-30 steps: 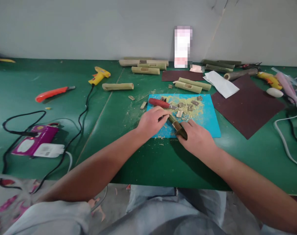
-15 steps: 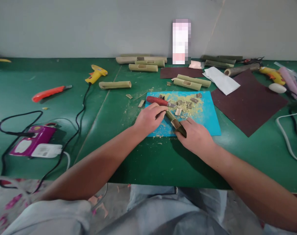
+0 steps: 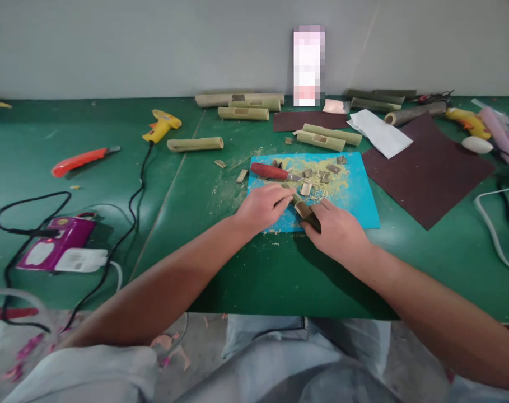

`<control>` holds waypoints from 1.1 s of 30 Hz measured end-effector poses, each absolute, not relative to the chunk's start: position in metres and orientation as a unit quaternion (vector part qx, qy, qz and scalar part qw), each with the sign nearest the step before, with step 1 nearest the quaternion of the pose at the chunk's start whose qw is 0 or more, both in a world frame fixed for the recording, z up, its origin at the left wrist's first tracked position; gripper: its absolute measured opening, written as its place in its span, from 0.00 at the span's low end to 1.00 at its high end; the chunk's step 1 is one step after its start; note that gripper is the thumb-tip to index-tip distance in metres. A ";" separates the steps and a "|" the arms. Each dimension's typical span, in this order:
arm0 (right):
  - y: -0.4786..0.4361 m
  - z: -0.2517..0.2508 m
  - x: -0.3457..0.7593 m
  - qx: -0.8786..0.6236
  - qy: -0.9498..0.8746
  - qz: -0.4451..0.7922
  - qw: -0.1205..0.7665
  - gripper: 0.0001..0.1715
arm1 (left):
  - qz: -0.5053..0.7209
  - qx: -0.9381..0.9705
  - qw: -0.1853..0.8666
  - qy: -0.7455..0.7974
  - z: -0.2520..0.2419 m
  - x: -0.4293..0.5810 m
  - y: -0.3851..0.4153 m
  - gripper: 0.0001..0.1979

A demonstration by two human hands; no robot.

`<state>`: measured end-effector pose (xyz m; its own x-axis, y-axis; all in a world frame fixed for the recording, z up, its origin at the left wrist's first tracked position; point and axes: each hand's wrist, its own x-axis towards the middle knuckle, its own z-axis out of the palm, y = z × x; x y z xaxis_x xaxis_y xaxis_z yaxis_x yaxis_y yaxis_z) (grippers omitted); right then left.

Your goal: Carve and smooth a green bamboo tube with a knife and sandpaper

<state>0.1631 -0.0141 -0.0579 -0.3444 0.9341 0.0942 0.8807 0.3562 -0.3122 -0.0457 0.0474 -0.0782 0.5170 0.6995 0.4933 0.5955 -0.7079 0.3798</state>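
A green bamboo tube (image 3: 308, 214) with a cut-out in its side lies slantwise over the front of a blue sheet (image 3: 365, 210). My right hand (image 3: 337, 228) is wrapped round its near end. At the far end, the fingers of my left hand (image 3: 267, 206) are closed on the tube and cover part of it. Just beyond my left hand rests a red-handled knife (image 3: 273, 171), with its blade pointing right. Bamboo chips (image 3: 307, 188) and pale shavings are scattered over the sheet.
More bamboo tubes (image 3: 243, 113) lie toward the wall. On the left are a yellow glue gun (image 3: 162, 126), an orange cutter (image 3: 84, 161) and a purple power strip (image 3: 59, 243) with loose cords. Brown sandpaper (image 3: 426, 184) and white paper (image 3: 380, 133) lie on the right.
My left hand has slid right and slightly down along the tube, toward my right hand. More of the tube's far end is now covered. My right hand keeps its grip.
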 end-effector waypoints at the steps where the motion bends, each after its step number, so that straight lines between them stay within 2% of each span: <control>1: -0.014 -0.058 0.163 -0.558 -0.813 0.103 0.127 0.11 | 0.304 0.880 0.079 0.357 -0.079 -0.045 0.046 0.14; 7: -0.013 -0.059 0.162 -0.557 -0.816 0.096 0.124 0.11 | 0.315 0.875 0.045 0.365 -0.079 -0.052 0.048 0.15; 33: -0.016 -0.056 0.159 -0.563 -0.815 0.089 0.102 0.11 | 0.284 0.883 0.070 0.367 -0.076 -0.049 0.047 0.16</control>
<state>0.1591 -0.0164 -0.0564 -0.3444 0.9364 0.0665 0.9003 0.3496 -0.2593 -0.0487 0.0471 -0.0765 0.5693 0.6871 0.4513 0.6078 -0.7215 0.3317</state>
